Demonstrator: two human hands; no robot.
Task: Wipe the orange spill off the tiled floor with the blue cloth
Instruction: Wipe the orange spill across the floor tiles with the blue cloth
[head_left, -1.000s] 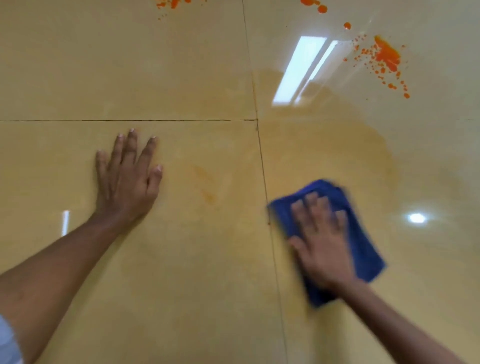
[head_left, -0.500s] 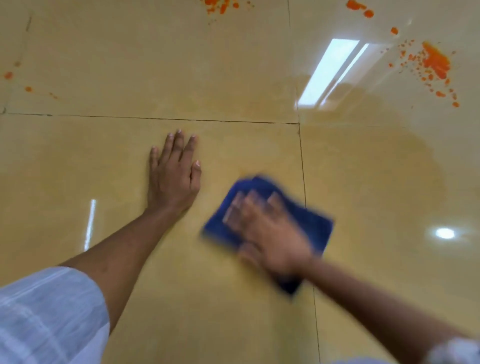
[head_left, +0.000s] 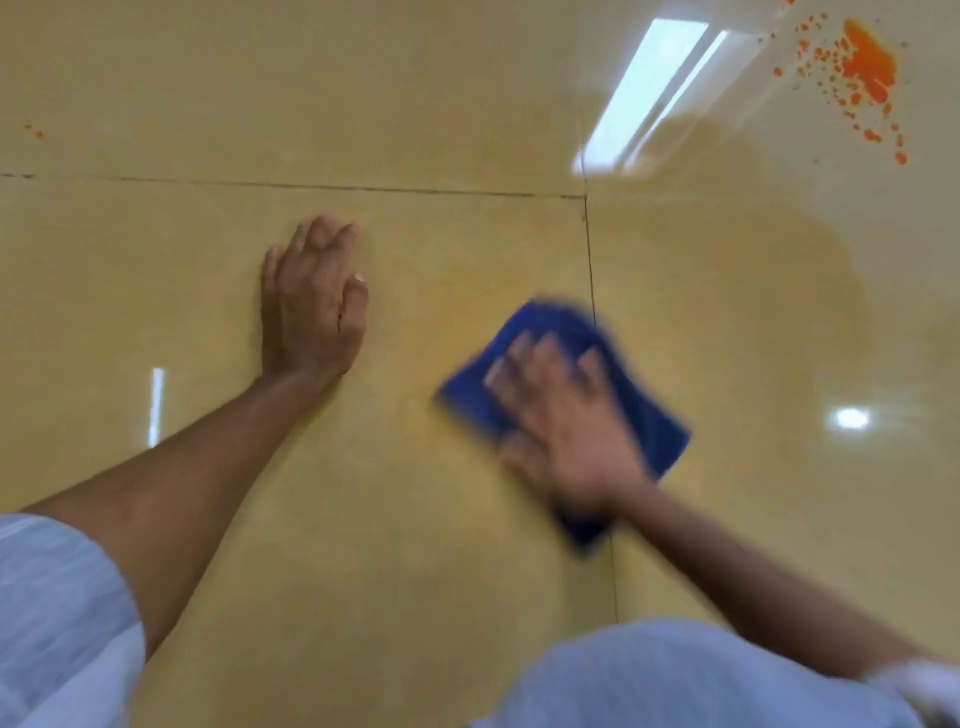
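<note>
At the far left we see a few small orange specks (head_left: 34, 131) on the floor (head_left: 415, 93), well beyond and to the left of our left hand (head_left: 311, 306). Our pale sleeve (head_left: 57, 613) fills the lower left corner, and the bare forearm runs up from it to that hand, which lies flat on the tile with fingers (head_left: 324, 236) stretched out and close together, gripping nothing. A dark grout line (head_left: 311, 186) crosses just beyond those fingertips and meets a second line running toward us, between the two hands. To the right, our right hand (head_left: 566, 431) presses palm down on the cloth (head_left: 649, 421), fingers (head_left: 540, 358) spread and extended over it rather than curled around it; the hand is blurred, so we cannot tell how hard it bears down. The cloth lies directly beneath these fingers, with its blue edges showing past the fingertips and on both sides of the hand, straddling the grout line. A dull, darker patch spreads over the tile beyond and to the right of the cloth. The main spill (head_left: 867, 67), bright orange with scattered droplets, sits at the upper right corner, well apart from the fingers and cloth, beside a long white reflection (head_left: 644, 93).
</note>
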